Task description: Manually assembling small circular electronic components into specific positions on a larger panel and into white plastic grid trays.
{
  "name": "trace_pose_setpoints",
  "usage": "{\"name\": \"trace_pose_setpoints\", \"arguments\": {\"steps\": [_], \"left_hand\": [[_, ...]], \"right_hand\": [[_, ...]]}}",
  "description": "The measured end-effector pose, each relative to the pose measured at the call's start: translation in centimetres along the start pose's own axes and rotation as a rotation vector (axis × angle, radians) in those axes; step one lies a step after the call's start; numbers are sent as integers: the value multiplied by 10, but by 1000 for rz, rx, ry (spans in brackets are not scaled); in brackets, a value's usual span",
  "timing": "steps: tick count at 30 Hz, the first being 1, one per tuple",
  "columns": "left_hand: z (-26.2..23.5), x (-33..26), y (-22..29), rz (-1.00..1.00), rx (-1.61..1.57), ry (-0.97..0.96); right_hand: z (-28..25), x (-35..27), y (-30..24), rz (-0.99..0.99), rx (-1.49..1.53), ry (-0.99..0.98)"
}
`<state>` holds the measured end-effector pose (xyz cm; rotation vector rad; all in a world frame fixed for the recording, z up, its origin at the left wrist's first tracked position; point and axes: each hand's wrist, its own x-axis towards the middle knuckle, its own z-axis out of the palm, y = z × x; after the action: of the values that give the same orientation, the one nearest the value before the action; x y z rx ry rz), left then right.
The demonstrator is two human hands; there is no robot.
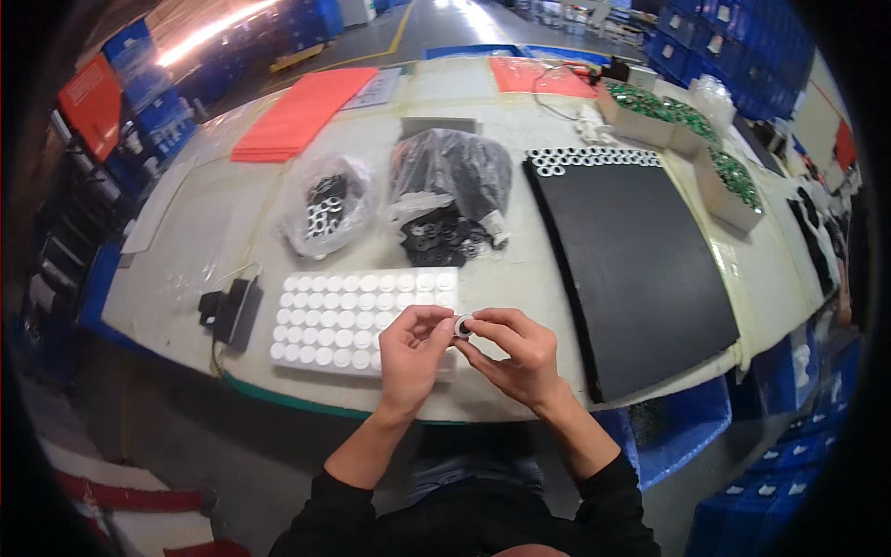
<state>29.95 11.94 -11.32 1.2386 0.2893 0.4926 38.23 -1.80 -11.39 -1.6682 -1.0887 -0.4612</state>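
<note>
Between my two hands, over the near edge of the table, is a small white ring-shaped part with a dark centre (463, 326). My left hand (410, 353) pinches its left side with thumb and fingers. From the other side my right hand (516, 355) closes on it, a fingertip over the dark centre. Beneath and left of the left hand lies a white tray (325, 369) holding rows of round white caps (344, 319). To the right of my hands is a thick black foam slab (640, 269), with rows of similar white rings (594, 157) along its far edge.
A clear bag of white rings (324, 212) and a dark bag (461, 176) with black parts (436, 237) stand beyond the tray. At left sits a black device (238, 311) with a cable. Cardboard boxes of green circuit boards (733, 178) line the far right; orange sheets (306, 113) lie far left.
</note>
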Motion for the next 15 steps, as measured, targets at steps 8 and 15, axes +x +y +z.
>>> {"name": "trace_pose_setpoints", "arguments": {"steps": [8, 15], "left_hand": [[14, 9, -18, -76, -342, -137], [21, 3, -17, -84, -354, -127]], "right_hand": [[-30, 3, 1, 342, 339, -55], [-33, -1, 11, 605, 702, -54]]}}
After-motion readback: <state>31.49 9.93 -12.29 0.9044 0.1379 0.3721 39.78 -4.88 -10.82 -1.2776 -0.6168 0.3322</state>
